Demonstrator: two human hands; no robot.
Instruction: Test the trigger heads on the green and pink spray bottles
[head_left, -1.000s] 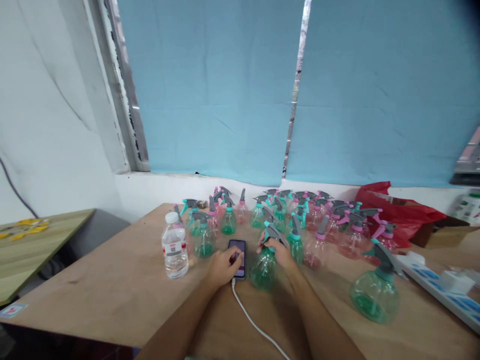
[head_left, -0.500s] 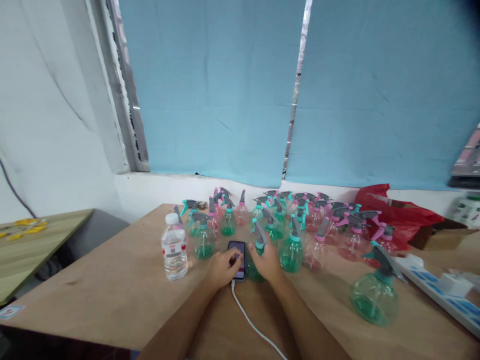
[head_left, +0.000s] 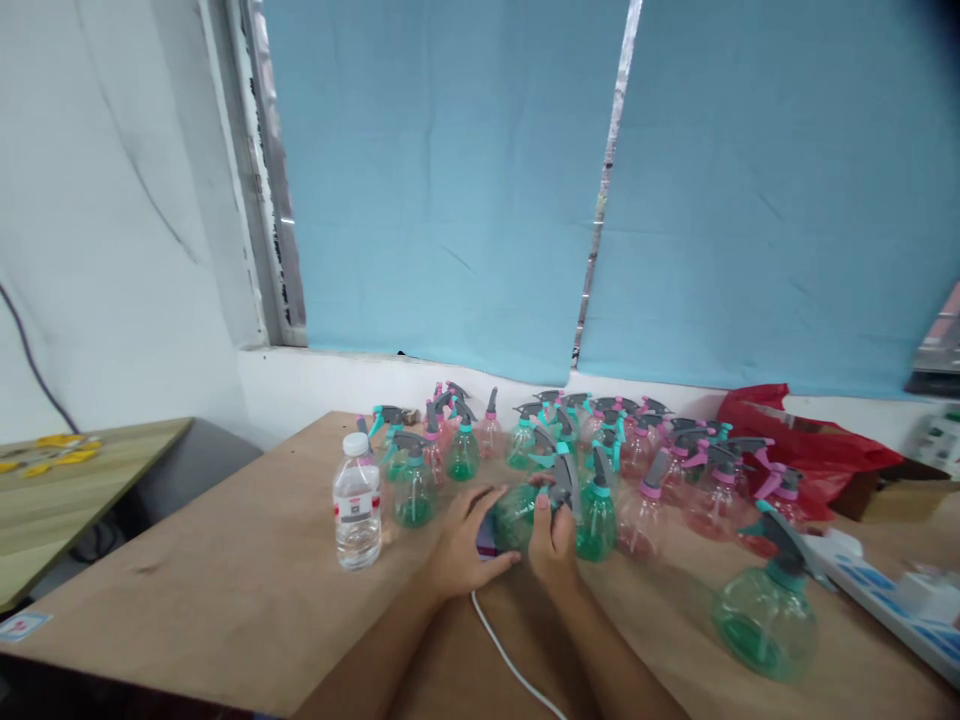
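A green spray bottle (head_left: 516, 517) is tipped onto its side above the table, its base toward the left and its grey trigger head toward the right. My right hand (head_left: 553, 548) is closed around its neck. My left hand (head_left: 463, 550) curves about the base end, thumb below and fingers above, with the fingertips at the bottle. A phone (head_left: 487, 538) lies between, mostly covered by my left hand and the bottle. Its white cable (head_left: 501, 648) runs toward me. Close on the right stands another green spray bottle (head_left: 597, 520).
Several green and pink spray bottles crowd the back, including a pink one (head_left: 640, 522). A water bottle (head_left: 357, 515) stands at left. One green spray bottle (head_left: 769, 615) stands front right, near a power strip (head_left: 877, 590). Behind are a red bag (head_left: 810, 440) and cardboard box (head_left: 904, 500).
The green spray bottle that stood upright by the phone is now tilted sideways. My left hand has gone from touching the phone screen to the bottle's base; my right hand grips its neck.
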